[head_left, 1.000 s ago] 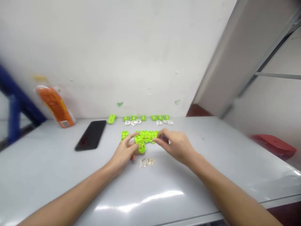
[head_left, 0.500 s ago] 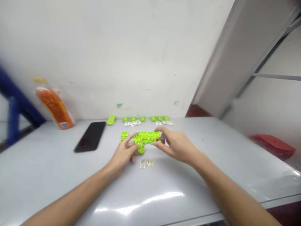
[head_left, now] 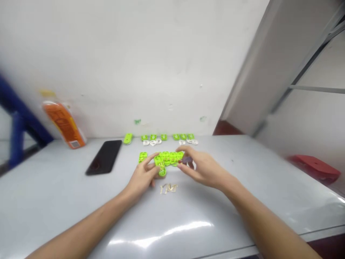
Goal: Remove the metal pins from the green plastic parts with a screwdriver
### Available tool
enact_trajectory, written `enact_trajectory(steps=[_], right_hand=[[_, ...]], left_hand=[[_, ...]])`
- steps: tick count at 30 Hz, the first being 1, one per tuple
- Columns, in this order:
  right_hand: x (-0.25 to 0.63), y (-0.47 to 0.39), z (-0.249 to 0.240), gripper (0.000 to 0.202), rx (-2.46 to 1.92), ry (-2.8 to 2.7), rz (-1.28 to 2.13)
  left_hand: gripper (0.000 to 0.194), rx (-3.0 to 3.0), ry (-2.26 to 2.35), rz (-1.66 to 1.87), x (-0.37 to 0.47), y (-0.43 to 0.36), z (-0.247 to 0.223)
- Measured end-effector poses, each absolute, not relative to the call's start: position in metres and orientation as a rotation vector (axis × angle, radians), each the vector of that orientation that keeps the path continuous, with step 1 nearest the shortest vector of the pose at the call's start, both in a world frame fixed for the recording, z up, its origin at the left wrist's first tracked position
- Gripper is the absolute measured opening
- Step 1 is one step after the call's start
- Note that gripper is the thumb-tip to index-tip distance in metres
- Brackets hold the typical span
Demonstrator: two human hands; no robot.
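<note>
The person's left hand (head_left: 142, 176) grips a green casing (head_left: 160, 162) by its edges, index finger along the far end and thumb nearer the middle, holding it over the middle of the grey surface (head_left: 129, 219). The right hand (head_left: 206, 167) is closed around a slim tool (head_left: 186, 160) with a dark purplish handle, pinched between thumb and fingers; its thin shaft points left toward the held casing, though whether the tip touches is too small to tell. Just behind the casing and between the hands stands a row of similar green casings (head_left: 173, 157) set side by side, with a single casing (head_left: 142, 156) apart to the left. Small gold-coloured metal pieces (head_left: 169, 188) lie nearer the person. Farther back, near the wall (head_left: 167, 64), white pieces (head_left: 155, 142) lie before small green parts (head_left: 183, 136). A black phone (head_left: 104, 157) and an orange bottle (head_left: 64, 124) are at left.
</note>
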State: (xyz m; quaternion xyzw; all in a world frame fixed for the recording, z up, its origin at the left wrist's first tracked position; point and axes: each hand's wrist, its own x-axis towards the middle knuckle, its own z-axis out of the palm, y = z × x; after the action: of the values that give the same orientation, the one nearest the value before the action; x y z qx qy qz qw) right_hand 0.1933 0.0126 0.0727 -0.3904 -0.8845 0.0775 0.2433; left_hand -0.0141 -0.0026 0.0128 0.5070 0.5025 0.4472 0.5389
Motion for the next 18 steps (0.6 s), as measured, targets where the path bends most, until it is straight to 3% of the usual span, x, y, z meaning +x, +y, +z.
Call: enact_trajectory(steps=[3, 8, 18], right_hand=[[0.1945, 0.0115, 0.0735, 0.014, -1.012, -2.426, 0.33], [0.1937, 0.0147, 0.0693, 0.019, -1.155, -2.344, 0.144], [0.193, 0.0072, 0.0753, 0.01, -0.944, -2.283, 0.367]], left_hand=[[0.06, 1.217, 1.188, 1.078, -0.0151, -0.0015, 0.0098], [0.061, 1.184, 1.214, 1.072, -0.0146, -0.0022, 0.0121], [0.059, 1.199, 1.183, 1.071, -0.0131, -0.0023, 0.012]])
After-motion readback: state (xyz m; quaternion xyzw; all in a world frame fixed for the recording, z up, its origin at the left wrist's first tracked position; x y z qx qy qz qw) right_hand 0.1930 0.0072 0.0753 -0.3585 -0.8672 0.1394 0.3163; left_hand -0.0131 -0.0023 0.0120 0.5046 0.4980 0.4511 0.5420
